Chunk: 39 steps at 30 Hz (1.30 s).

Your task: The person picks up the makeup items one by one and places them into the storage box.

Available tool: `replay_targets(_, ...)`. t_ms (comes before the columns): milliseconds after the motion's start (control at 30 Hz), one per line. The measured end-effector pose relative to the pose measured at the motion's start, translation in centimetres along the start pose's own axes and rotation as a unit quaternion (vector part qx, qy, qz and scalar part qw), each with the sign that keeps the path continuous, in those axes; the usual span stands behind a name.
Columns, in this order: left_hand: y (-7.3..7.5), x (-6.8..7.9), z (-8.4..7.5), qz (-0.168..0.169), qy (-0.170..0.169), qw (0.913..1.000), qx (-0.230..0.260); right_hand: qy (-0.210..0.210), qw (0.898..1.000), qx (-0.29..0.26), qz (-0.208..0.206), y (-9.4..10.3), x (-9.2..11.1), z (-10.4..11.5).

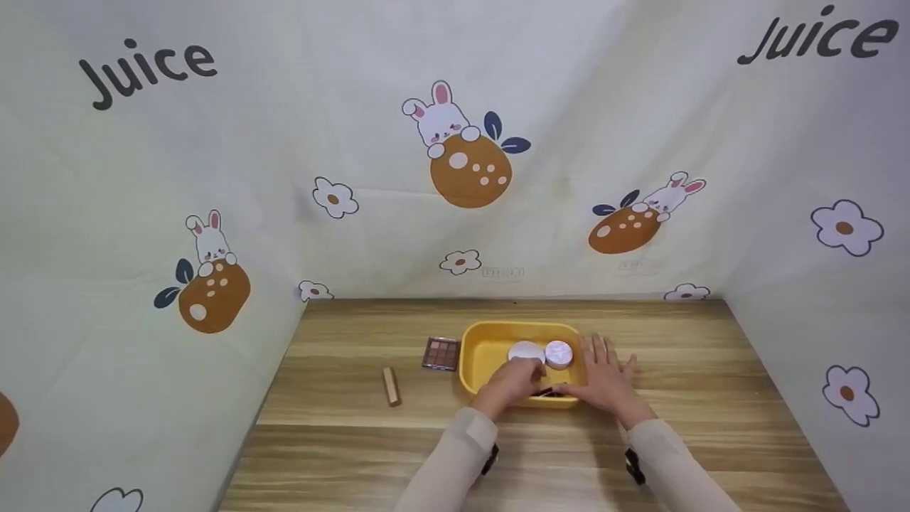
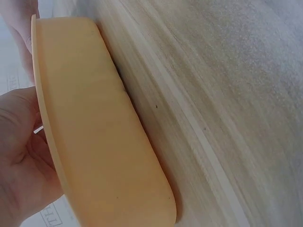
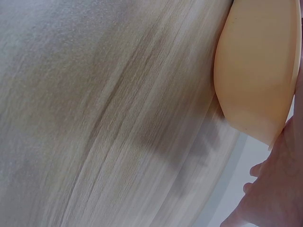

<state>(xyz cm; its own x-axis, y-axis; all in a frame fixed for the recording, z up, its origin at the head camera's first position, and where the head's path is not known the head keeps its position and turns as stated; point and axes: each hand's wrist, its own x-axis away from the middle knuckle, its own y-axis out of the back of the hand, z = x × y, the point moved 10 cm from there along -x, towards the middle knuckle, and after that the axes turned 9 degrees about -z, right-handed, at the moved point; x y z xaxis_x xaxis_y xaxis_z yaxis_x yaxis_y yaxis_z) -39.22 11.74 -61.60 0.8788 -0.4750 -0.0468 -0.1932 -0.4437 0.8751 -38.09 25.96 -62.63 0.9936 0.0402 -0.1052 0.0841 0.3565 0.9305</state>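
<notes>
Pale sleeves [image 1: 455, 449] frame a yellow rectangular plastic tray [image 1: 489, 353] near the surface's [image 1: 355, 455] far edge. The right hand [image 1: 608, 380] spreads over its right rim; whether the left hand [image 1: 510, 385], bent over the near rim, pinches anything, I cannot tell. Arranging contents seems underway; next calls for care beside the white round case [image 1: 525, 349].

From here the left hand [image 1: 510, 382] hides its own fingertips, so I can't tell if it holds anything. It hides part of a white round thing [image 1: 525, 349] too. A dark thing [image 1: 548, 392] in the yellow box [image 1: 487, 359] is partly covered, and I can't tell what it is. Both wrist views cut off the box. Tiny marks [image 1: 502, 272] on the wall [image 1: 384, 242] are too small to read
</notes>
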Motion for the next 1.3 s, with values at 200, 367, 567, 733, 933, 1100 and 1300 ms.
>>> replay_targets(200, 0.9, 0.4, 0.4, -0.007, 0.02, 0.9997, 0.009, 0.0, 1.0, -0.006, 0.001, 0.0, 0.1, 0.1)
replay_targets(367, 1.8, 0.8, 0.7, -0.006, 0.041, 0.9988, 0.028, -0.002, 1.0, -0.004, -0.003, 0.3, 0.0, 0.0)
replay_targets(567, 3.1, 1.1, 1.0, -0.026, 0.037, 0.9983, 0.037, -0.008, 1.0, -0.004, 0.002, 0.3, 0.0, -0.1)
replay_targets(733, 3.7, 1.4, 1.7, -0.035, 0.045, 0.9975, 0.042, -0.01, 1.0, -0.011, 0.011, 0.0, 0.1, 0.0)
replay_targets(933, 4.5, 1.8, 2.5, -0.045, 0.066, 0.9948, 0.062, -0.008, 1.0, -0.006, 0.008, 0.0, 0.0, 0.0)
replay_targets(1100, 5.4, 2.1, 3.2, -0.059, 0.077, 0.992, 0.08, -0.009, 1.0, -0.001, 0.012, -0.3, 0.0, -0.1)
replay_targets(1300, 6.6, 2.7, 4.4, -0.065, 0.093, 0.9895, 0.09, -0.004, 1.0, -0.008, 0.007, -0.1, -0.1, -0.1)
